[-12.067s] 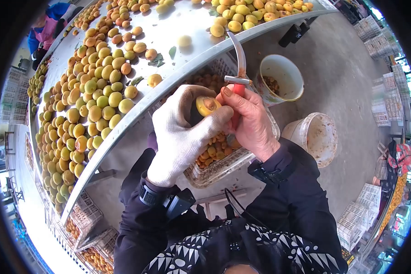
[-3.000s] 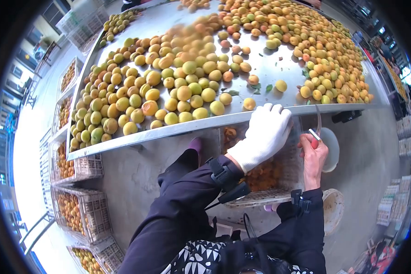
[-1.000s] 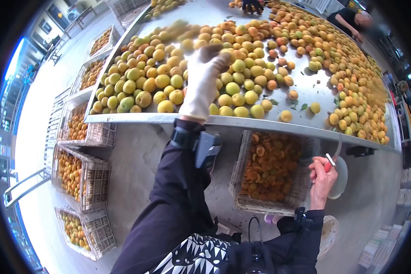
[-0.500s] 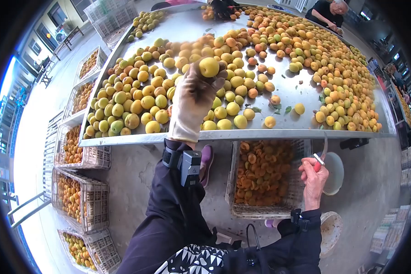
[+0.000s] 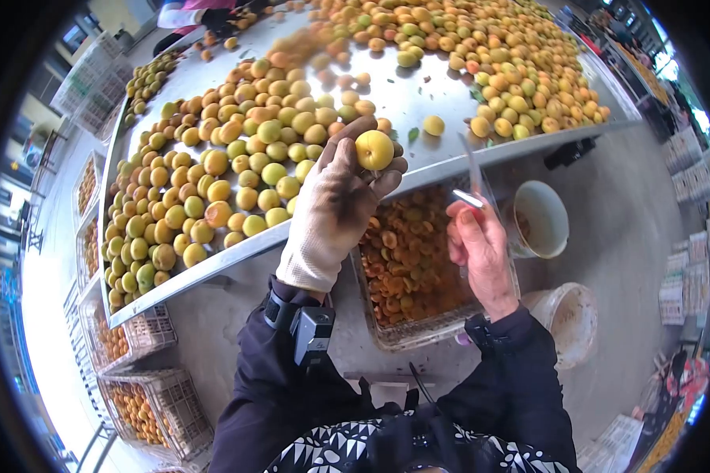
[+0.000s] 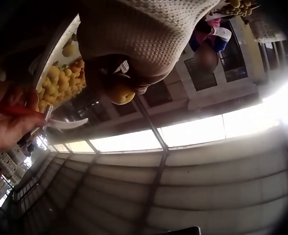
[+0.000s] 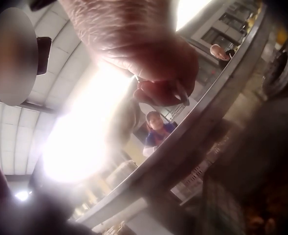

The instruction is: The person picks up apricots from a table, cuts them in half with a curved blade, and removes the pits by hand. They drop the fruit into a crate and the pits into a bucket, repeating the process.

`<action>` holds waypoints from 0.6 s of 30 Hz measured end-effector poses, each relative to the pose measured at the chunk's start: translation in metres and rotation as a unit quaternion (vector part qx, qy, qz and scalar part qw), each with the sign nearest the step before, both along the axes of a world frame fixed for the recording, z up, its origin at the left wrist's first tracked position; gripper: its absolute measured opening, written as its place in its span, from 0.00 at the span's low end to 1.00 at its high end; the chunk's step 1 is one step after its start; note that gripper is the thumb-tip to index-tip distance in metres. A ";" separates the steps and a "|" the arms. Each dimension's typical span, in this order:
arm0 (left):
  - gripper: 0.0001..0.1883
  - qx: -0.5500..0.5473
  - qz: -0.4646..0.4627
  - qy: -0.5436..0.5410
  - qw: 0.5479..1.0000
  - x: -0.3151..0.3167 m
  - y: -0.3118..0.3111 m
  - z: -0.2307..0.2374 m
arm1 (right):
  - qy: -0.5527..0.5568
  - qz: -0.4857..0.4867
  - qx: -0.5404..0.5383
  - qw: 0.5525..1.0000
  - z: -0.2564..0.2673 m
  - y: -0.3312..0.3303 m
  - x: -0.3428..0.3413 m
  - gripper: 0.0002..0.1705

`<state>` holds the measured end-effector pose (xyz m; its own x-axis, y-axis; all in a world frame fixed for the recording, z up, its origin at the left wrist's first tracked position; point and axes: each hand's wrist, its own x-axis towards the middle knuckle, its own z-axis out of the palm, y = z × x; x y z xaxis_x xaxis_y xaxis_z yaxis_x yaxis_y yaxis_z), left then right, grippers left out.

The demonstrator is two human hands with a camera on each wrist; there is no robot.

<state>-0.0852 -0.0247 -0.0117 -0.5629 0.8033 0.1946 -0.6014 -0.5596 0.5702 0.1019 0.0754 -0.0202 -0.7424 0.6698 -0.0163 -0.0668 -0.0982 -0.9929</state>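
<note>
My left hand (image 5: pixel 335 209), in a white glove with dark stains on the palm, holds a whole yellow apricot (image 5: pixel 375 150) in its curled fingers above the table's front edge. The same apricot (image 6: pixel 119 94) hangs under the glove in the left wrist view. To the right, my bare right hand (image 5: pixel 481 252) grips a curved knife (image 5: pixel 473 169), blade pointing up and away from me. Its red handle shows in the left wrist view, where the knife (image 6: pixel 68 124) is apart from the apricot. In the right wrist view the fingers hide most of the knife.
A metal table (image 5: pixel 237 256) bears heaps of apricots (image 5: pixel 252 158). Beneath its edge, a crate (image 5: pixel 434 331) contains cut orange apricots. Two buckets, one light (image 5: pixel 560 213) and one stained (image 5: pixel 584 323), stand at right. Crates of apricots (image 5: pixel 189 402) line the left floor. Another person works across the table.
Twelve seconds ago the left hand held a cut apricot beside the knife. It since reached into the heap and drew back with a whole one. Both hands are now closer together; the view has turned.
</note>
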 end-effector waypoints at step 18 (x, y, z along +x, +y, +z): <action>0.33 -0.111 0.015 0.102 0.988 0.041 0.012 0.017 | 0.033 -0.045 0.331 0.942 -0.004 -0.015 0.012 0.10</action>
<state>-0.0446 -0.0129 0.0055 -0.5540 0.8227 0.1274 -0.4463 -0.4227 0.7887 0.1139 0.0605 -0.0241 -0.6667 0.5774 0.4714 -0.1085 0.5505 -0.8278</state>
